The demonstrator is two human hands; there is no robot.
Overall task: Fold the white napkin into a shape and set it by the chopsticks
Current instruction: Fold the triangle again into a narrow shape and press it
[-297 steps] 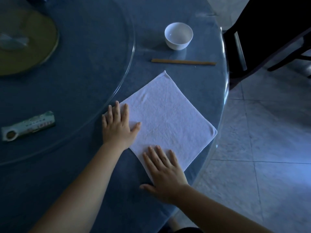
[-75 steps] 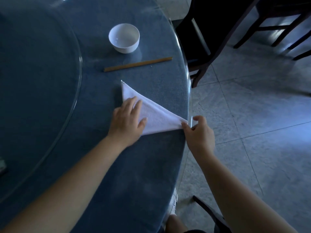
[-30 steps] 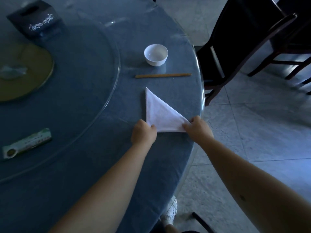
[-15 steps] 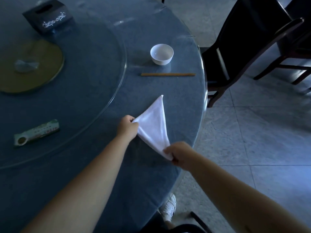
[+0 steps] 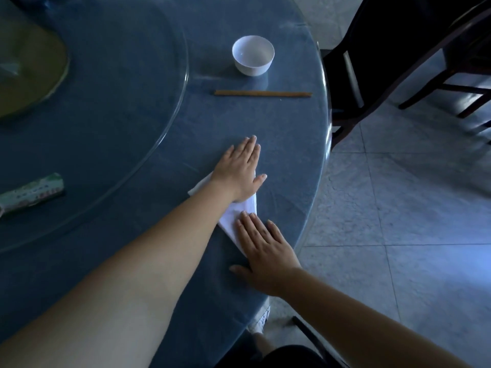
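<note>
Both hands flat, palms down, fingers spread loosely – pressing on white napkin [image 5: 240,212], gripping nothing. Left hand [image 5: 240,172] laid over far part of napkin, thumb out toward right, fingertips reaching past cloth onto bare blue table [image 5: 279,134]. Right hand [image 5: 265,251] laid over near tip of napkin, fingers pointing away from body, thumb out toward left on table. Napkin folded into narrow pointed wedge, lying flat between and under both hands; only a strip showing between the two hands, plus a small corner poking out left of left wrist. Exact outline hidden by hands.

Chopsticks [image 5: 263,94] well beyond left fingertips, lying crosswise, apart from napkin. White bowl [image 5: 253,55] just beyond chopsticks, upright, not touching them.

Glass turntable rim [image 5: 183,83] curving past far left of left hand. Green-white wrapped packet [image 5: 32,192] far left of left forearm, on the turntable. Yellowish disc [image 5: 29,67] further off, upper left, partly cut by frame edge.

Dark chair [image 5: 385,49] beyond table edge, right of both hands – on tiled floor [image 5: 398,221]. White shoe [image 5: 261,321] below table edge, near right forearm
</note>
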